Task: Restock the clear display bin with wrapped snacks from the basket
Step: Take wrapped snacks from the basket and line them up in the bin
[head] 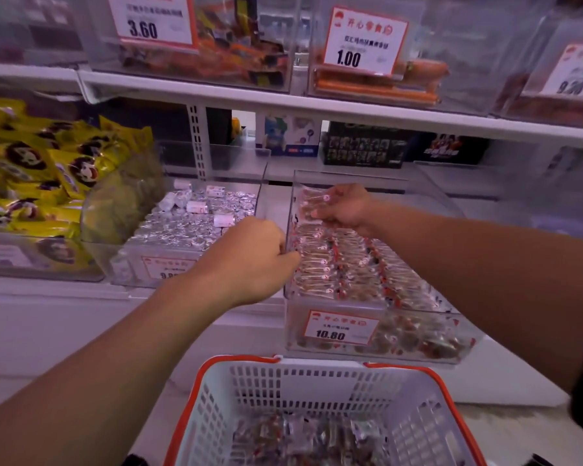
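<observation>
A clear display bin (414, 356) with a 10.80 price label stands on the shelf, filled with rows of small wrapped snacks (350, 267). My right hand (345, 208) reaches into the bin's back left part, its fingers closed on a few wrapped snacks. My left hand (253, 255) is curled at the bin's left wall, fingertips touching the snacks at the edge; what it holds is hidden. Below, a white basket (223, 405) with an orange rim holds several more wrapped snacks (300, 435).
Left of the bin sits another clear bin (138, 267) of silver-wrapped sweets, then yellow snack bags (31, 169). An upper shelf (283, 102) carries bins with price cards 3.60 and 1.00. A white ledge (64, 324) runs under the bins.
</observation>
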The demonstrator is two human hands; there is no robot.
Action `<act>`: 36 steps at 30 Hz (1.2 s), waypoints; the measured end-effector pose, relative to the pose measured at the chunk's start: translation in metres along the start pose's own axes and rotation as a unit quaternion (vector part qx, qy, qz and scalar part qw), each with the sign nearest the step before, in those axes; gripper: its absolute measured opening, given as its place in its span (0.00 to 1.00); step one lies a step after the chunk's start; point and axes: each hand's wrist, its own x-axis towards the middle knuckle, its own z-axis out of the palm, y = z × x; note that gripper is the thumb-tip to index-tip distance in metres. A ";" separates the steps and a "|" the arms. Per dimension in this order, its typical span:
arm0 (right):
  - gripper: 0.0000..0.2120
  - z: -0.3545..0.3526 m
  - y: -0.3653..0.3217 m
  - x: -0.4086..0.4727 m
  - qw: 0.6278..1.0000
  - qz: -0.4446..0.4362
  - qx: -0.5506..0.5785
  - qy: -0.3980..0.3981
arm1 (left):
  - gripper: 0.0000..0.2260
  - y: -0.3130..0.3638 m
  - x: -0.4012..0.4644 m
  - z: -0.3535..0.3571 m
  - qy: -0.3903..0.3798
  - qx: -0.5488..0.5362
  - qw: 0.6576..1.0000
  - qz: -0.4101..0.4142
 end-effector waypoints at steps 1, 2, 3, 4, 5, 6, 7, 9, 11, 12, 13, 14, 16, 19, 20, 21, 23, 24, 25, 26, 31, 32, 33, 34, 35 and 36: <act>0.19 0.002 0.003 0.006 0.997 -0.020 -0.071 0.006 | 0.16 0.000 0.002 0.000 -0.001 -0.004 1.000 0.003; 0.22 0.003 0.004 0.010 0.986 -0.039 -0.165 0.011 | 0.16 0.000 0.002 -0.001 0.000 -0.003 1.000 0.008; 0.24 0.004 0.005 0.012 0.967 -0.057 -0.247 0.020 | 0.16 0.000 0.002 -0.001 -0.001 -0.002 1.000 0.011; 0.24 0.004 0.005 0.014 0.949 -0.073 -0.304 0.028 | 0.16 0.001 0.002 -0.001 -0.002 -0.002 1.000 0.014; 0.24 0.004 0.005 0.015 0.938 -0.087 -0.335 0.036 | 0.16 0.001 0.002 -0.001 0.000 -0.003 1.000 0.016; 0.25 0.005 0.005 0.013 0.928 -0.098 -0.355 0.048 | 0.16 0.002 0.002 -0.002 0.001 -0.003 1.000 0.016; 0.27 0.004 0.004 0.012 0.918 -0.108 -0.376 0.066 | 0.16 0.003 0.002 -0.002 0.001 -0.005 1.000 0.016; 0.31 0.003 0.005 0.010 0.899 -0.126 -0.410 0.088 | 0.15 0.003 0.002 -0.002 0.000 -0.010 1.000 0.015; 0.31 0.000 0.007 0.007 0.892 -0.138 -0.422 0.084 | 0.15 0.004 0.002 -0.002 -0.001 -0.017 1.000 0.015; 0.30 -0.002 0.009 0.006 0.896 -0.136 -0.416 0.079 | 0.15 0.003 0.002 -0.002 -0.002 -0.020 1.000 0.014; 0.28 -0.003 0.010 0.006 0.904 -0.131 -0.400 0.078 | 0.15 0.003 0.001 -0.001 -0.003 -0.023 1.000 0.014; 0.27 -0.004 0.010 0.006 0.918 -0.121 -0.370 0.082 | 0.15 0.003 0.001 -0.001 -0.003 -0.025 1.000 0.014; 0.24 -0.002 0.011 0.007 0.951 -0.086 -0.281 0.099 | 0.15 0.003 0.000 -0.001 -0.005 -0.027 1.000 0.013; 0.23 0.004 0.011 0.009 0.979 -0.011 -0.157 0.127 | 0.15 0.005 0.000 0.000 -0.001 -0.028 1.000 0.011; 0.22 0.007 0.010 0.009 0.984 0.007 -0.121 0.132 | 0.15 0.005 -0.001 0.000 -0.002 -0.028 1.000 0.010; 0.23 0.010 0.010 0.009 0.985 0.016 -0.102 0.135 | 0.15 0.006 -0.002 0.000 -0.003 -0.028 1.000 0.010; 0.24 0.016 0.008 0.009 0.981 0.013 -0.125 0.149 | 0.16 0.007 -0.002 0.001 -0.005 -0.028 1.000 0.012; 0.25 0.019 0.008 0.009 0.976 0.007 -0.144 0.161 | 0.16 0.007 -0.002 0.001 -0.004 -0.028 1.000 0.012; 0.26 0.022 0.007 0.008 0.973 0.000 -0.152 0.171 | 0.16 0.007 -0.002 0.001 -0.002 -0.028 1.000 0.011; 0.27 0.025 0.007 0.008 0.972 -0.004 -0.155 0.179 | 0.16 0.007 -0.002 0.002 0.000 -0.028 1.000 0.010; 0.27 0.029 0.006 0.009 0.975 0.016 -0.119 0.188 | 0.16 0.008 -0.003 0.002 0.001 -0.042 0.999 0.012; 0.27 0.029 0.004 0.008 0.978 0.018 -0.104 0.178 | 0.16 0.007 -0.003 0.002 0.000 -0.045 0.999 0.011; 0.27 0.028 0.003 0.008 0.980 0.018 -0.096 0.171 | 0.16 0.006 -0.003 0.002 0.001 -0.046 0.999 0.011; 0.27 0.027 0.003 0.009 0.980 0.021 -0.101 0.171 | 0.16 0.005 -0.003 0.001 0.002 -0.046 0.999 0.010; 0.27 0.025 0.003 0.010 0.977 0.026 -0.117 0.175 | 0.16 0.004 -0.003 0.000 0.003 -0.046 0.999 0.009; 0.26 0.023 0.003 0.011 0.974 0.031 -0.134 0.178 | 0.16 0.003 -0.002 -0.001 0.005 -0.046 0.999 0.009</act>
